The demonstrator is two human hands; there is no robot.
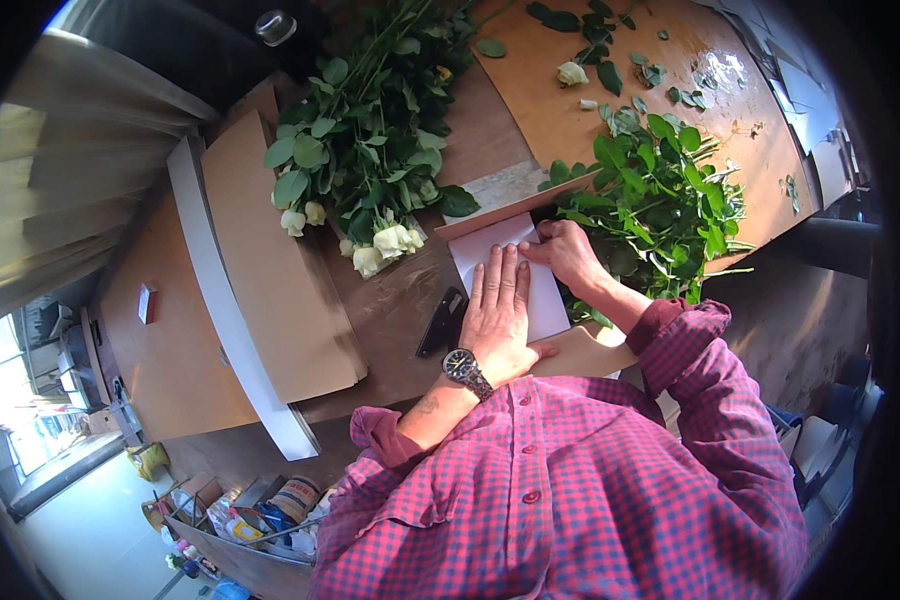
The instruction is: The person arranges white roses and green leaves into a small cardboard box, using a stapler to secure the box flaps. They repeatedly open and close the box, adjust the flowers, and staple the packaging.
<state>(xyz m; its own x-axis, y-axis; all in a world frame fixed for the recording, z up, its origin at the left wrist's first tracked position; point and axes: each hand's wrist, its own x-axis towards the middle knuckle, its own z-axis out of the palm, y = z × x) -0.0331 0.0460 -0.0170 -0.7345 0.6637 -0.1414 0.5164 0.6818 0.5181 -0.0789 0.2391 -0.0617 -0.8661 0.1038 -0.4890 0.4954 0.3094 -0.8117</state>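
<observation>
My left hand (pixel 499 307) lies flat, fingers spread a little, on a white paper sheet (pixel 544 300) at the front of the table. At the sheet's right edge is my right hand (pixel 570 255), its fingers curled and its thumb on the paper. Brown cardboard (pixel 517 206) stands up along the far side of the sheet, and more cardboard (pixel 581 352) shows by my shirt. Leafy green stems (pixel 652 195) stick out to the right of the paper, cut ends outward; whatever the paper covers is hidden. A black stapler (pixel 442 321) rests just left of my left hand.
White roses (pixel 394 241) with long stems lie on the table at the back left. Further left are stacked cardboard sheets (pixel 270 285), a long white sheet (pixel 229 322) and a small box (pixel 147 303). Loose leaves and a rose head (pixel 572 73) lie on the wet far board (pixel 690 45).
</observation>
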